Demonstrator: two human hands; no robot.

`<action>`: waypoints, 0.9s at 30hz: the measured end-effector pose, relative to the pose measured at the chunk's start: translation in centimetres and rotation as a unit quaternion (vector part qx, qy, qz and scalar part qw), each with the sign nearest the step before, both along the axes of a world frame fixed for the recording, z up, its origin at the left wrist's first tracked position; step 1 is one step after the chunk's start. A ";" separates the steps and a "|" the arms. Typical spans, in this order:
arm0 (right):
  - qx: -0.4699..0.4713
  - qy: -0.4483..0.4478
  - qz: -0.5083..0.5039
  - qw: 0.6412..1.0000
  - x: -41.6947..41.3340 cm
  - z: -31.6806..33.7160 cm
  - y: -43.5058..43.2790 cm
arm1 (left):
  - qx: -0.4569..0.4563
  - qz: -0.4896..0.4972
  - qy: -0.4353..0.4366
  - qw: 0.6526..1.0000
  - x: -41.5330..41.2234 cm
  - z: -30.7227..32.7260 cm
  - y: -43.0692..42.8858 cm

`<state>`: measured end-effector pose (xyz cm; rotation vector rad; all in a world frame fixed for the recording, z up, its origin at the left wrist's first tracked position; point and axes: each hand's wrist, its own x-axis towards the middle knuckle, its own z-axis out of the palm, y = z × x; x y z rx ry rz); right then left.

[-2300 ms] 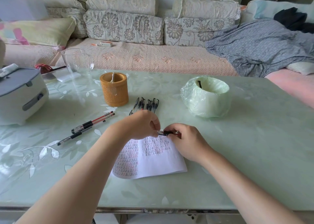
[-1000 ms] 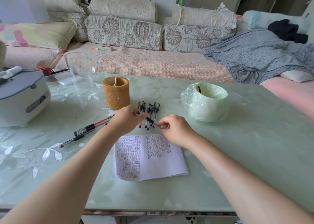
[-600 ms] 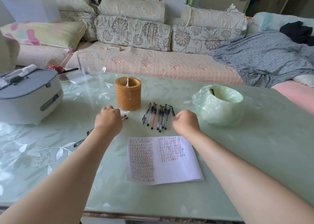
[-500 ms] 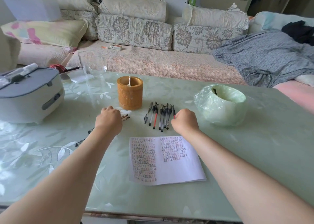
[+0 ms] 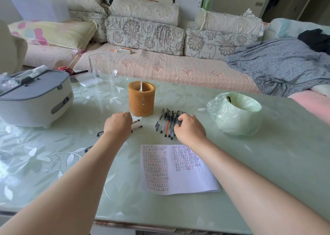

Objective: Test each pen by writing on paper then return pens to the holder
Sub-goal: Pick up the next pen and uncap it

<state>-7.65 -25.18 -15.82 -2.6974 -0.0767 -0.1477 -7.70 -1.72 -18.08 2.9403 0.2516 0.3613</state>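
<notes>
Pens with clear barrels and dark caps lie side by side as a row of pens (image 5: 165,124) on the pale green glass-topped table (image 5: 276,163). They sit just in front and to the right of the orange-brown cylindrical woven holder (image 5: 141,99), which stands upright. One pen in the row shows a red refill.

Your right hand (image 5: 190,128) rests back-up over the right end of that row. Its fingers (image 5: 179,119) are bent, with the tips down on the outermost pens; I cannot tell whether they pinch one.

Your left hand (image 5: 117,125) lies knuckles-up just left of the holder's base, over two pens (image 5: 137,127) that run slantwise beneath it. Their ends poke out to the right of the hand and again beside your forearm. Its fingers are tucked under and hidden, so I cannot tell whether it grips them.

A white sheet of paper (image 5: 178,170), carrying two blocks of small written marks, lies flat between your forearms, apart from the pens. To the right of the row sits a round bin lined with a pale green plastic bag (image 5: 234,115). A white appliance with a grey lid (image 5: 34,99) stands at the table's left, and a clear drinking glass (image 5: 102,70) stands behind the holder.
</notes>
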 end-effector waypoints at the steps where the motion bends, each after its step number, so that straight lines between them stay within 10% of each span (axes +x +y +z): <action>1: 0.009 -0.007 0.015 1.000 -0.3 0.3 0.3 | -0.003 -0.006 -0.022 1.000 0.0 0.3 0.0; 11: 0.072 -0.072 0.188 0.977 -3.4 2.3 1.5 | -0.077 -0.228 -0.130 0.962 -2.5 3.6 -4.8; 27: 0.049 -0.039 0.115 0.991 -7.3 4.2 -5.3 | -0.131 -0.226 0.082 0.962 -7.6 6.3 -7.4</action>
